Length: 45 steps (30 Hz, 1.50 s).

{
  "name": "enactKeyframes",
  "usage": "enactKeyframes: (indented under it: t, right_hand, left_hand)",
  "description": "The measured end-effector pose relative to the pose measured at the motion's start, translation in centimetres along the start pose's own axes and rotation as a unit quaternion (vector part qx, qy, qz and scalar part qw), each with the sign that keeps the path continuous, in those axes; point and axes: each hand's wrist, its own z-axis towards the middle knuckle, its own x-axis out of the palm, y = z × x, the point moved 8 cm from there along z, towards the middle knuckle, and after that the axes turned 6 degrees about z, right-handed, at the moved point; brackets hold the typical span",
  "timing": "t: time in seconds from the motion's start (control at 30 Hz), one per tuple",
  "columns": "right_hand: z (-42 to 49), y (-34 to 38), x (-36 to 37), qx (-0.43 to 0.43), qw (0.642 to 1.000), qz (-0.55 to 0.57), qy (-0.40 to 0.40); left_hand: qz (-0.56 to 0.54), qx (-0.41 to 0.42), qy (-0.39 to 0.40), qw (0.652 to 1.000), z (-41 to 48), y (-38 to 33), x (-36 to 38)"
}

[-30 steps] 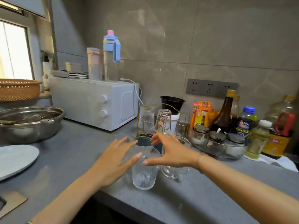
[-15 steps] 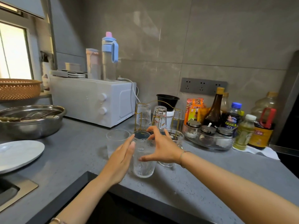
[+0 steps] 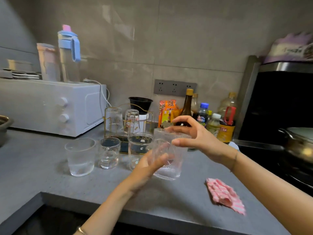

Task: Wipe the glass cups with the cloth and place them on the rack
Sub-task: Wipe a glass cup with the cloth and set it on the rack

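Observation:
A ribbed glass cup (image 3: 171, 167) is lifted a little above the grey counter (image 3: 105, 184). My left hand (image 3: 149, 167) wraps round its left side and my right hand (image 3: 191, 134) grips its rim from above. Three more glass cups stand upright to the left: a wide one (image 3: 80, 156), a small one (image 3: 109, 152) and one (image 3: 138, 145) partly behind my left hand. The gold wire rack (image 3: 128, 126) behind them holds two upturned glasses. A pink-and-white checked cloth (image 3: 225, 195) lies crumpled on the counter at the right.
A white oven (image 3: 50, 106) with bottles on top stands at the back left. Sauce bottles (image 3: 203, 114) and an orange packet crowd the back wall. A stove with a metal pot (image 3: 299, 143) is at the right. The counter's front edge runs just below my wrists.
Both hands have taken hold of the ribbed cup and lifted it up and to the right. The view has swung right, so the cloth and stove now show.

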Motion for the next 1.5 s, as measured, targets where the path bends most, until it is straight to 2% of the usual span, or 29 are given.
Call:
enactKeyframes:
  t: [0.13, 0.3, 0.37, 0.47, 0.57, 0.63, 0.7, 0.77, 0.9, 0.97, 1.07, 1.2, 1.27, 1.37, 1.43, 1.5]
  right_hand:
    - [-2.4, -1.8, -4.1, 0.039, 0.999, -0.018, -0.02]
    - [-6.8, -7.4, -9.4, 0.125, 0.986, -0.013, -0.109]
    - [-8.7, -10.6, -10.3, 0.163, 0.976, -0.062, -0.127]
    - [-10.5, -14.2, -9.7, 0.169, 0.971, -0.127, -0.115]
    - [-11.4, -15.8, -8.9, 0.138, 0.954, -0.254, -0.086]
    - [-11.6, -16.3, -7.9, 0.102, 0.926, -0.36, -0.042]
    - [-11.8, -16.6, -7.4, 0.084, 0.905, -0.416, -0.032]
    - [-11.9, -16.5, -7.8, 0.065, 0.905, -0.416, -0.052]
    - [-12.7, -16.4, -8.6, 0.077, 0.943, -0.318, -0.067]
    - [-13.3, -16.5, -9.2, 0.087, 0.948, -0.294, -0.083]
    - [-13.9, -16.8, -10.6, 0.081, 0.949, -0.278, -0.128]
    - [-15.5, -17.4, -13.7, 0.102, 0.929, -0.243, -0.26]
    - [-16.0, -17.1, -14.3, 0.094, 0.926, -0.239, -0.278]
    - [-15.0, -16.0, -12.5, 0.058, 0.944, -0.254, -0.2]
    - [-14.0, -16.1, -10.1, 0.076, 0.964, -0.232, -0.104]
    - [-13.6, -17.1, -8.5, 0.11, 0.959, -0.261, -0.031]
  left_hand:
    - [-0.1, -0.022, 0.002, 0.995, 1.5, 0.5, 4.8]
    - [-0.181, -0.083, -0.069, 0.978, 2.4, 3.0, 7.3]
    - [-0.168, -0.094, -0.084, 0.978, 2.3, 3.9, 7.8]
    - [-0.145, -0.098, -0.076, 0.982, 2.0, 4.2, 8.9]
    - [-0.13, -0.105, -0.068, 0.984, 1.8, 5.0, 9.9]
    - [-0.13, -0.118, -0.072, 0.982, 1.6, 5.7, 10.1]
    - [-0.124, -0.124, -0.071, 0.982, 1.5, 5.9, 10.1]
    - [-0.122, -0.129, -0.072, 0.982, 1.4, 6.0, 10.1]
    - [-0.12, -0.141, -0.073, 0.98, 1.3, 6.3, 10.0]
    - [-0.12, -0.145, -0.069, 0.98, 1.2, 6.4, 10.3]
    - [-0.122, -0.141, -0.066, 0.98, 1.1, 6.3, 10.9]
    - [-0.118, -0.141, -0.055, 0.981, 0.9, 6.2, 11.6]
    - [-0.118, -0.146, -0.059, 0.98, 0.9, 6.4, 11.7]
    - [-0.118, -0.149, -0.059, 0.98, 1.0, 6.5, 11.8]
    - [-0.116, -0.149, -0.056, 0.98, 1.0, 6.4, 11.9]
    - [-0.117, -0.148, -0.056, 0.981, 1.0, 6.4, 12.1]
